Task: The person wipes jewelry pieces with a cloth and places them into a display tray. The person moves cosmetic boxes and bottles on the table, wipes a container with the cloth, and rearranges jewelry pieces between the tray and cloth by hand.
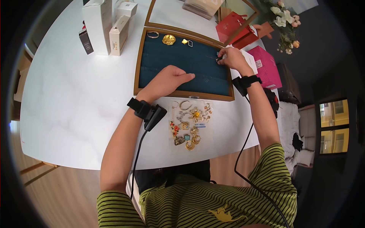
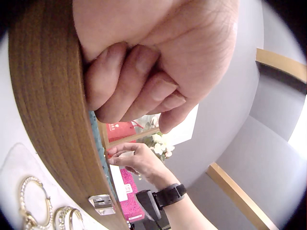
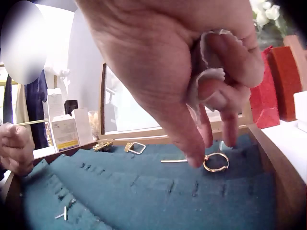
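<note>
A wooden jewelry box (image 1: 138, 76) lined with dark teal fabric (image 3: 144, 191) lies open on the white table. At its right side my right hand (image 1: 232, 60) pinches a thin gold hoop earring (image 3: 217, 169) just above the lining, with a straight gold piece (image 3: 172, 161) beside the thumb. A crumpled whitish scrap (image 3: 211, 75) is tucked among that hand's curled fingers. My left hand (image 2: 158, 52) lies over the box's front left part, its fingers curled with nothing visible in them. Along the back of the lining are a round gold piece (image 1: 169, 39) and a silver hoop (image 1: 153, 35).
In front of the box, several earrings and ornaments lie on a clear sheet (image 1: 205, 144). White cartons (image 1: 99, 30) stand at the back left. A red bag (image 1: 234, 28), a pink box (image 1: 265, 68) and flowers (image 1: 283, 19) are on the right. The box's lid frame stands behind.
</note>
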### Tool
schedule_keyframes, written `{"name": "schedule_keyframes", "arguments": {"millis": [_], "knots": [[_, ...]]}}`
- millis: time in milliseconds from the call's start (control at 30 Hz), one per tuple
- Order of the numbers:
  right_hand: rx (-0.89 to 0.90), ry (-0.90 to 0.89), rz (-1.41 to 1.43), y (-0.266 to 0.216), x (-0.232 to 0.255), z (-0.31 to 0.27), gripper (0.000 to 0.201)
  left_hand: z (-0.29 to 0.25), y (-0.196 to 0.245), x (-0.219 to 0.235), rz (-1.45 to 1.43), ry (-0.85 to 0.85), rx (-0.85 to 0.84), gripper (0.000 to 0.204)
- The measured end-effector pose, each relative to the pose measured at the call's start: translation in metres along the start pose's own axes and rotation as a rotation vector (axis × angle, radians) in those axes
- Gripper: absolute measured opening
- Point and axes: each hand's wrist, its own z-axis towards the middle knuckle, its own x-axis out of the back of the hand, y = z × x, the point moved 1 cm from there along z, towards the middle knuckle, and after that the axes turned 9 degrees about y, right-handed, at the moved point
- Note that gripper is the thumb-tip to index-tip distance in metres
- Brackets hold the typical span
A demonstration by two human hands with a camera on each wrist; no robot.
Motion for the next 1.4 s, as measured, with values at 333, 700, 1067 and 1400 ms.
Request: {"name": "schedule_keyframes", "arguments": {"millis": [333, 700, 1067, 1400], "knots": [[-0.027, -0.063, -0.014, 0.013, -0.017, -0.002, 0.011, -0.001, 0.003, 0.0, 0.028, -0.018, -0.008, 0.048], [0.131, 0.055, -0.171, 0.009, -0.027, 0.001, 0.025, 0.004, -0.009, -0.003, 0.112, 0.035, -0.133, 0.047], [0.236, 0.268, 0.333, -0.052, 0.073, -0.099, 0.011, 0.005, -0.008, -0.004, 0.072, 0.006, -0.112, 0.045], [0.013, -0.258, 0.788, -0.083, 0.01, -0.245, 0.011, 0.005, -0.011, -0.002, 0.101, 0.057, -0.062, 0.045]]}}
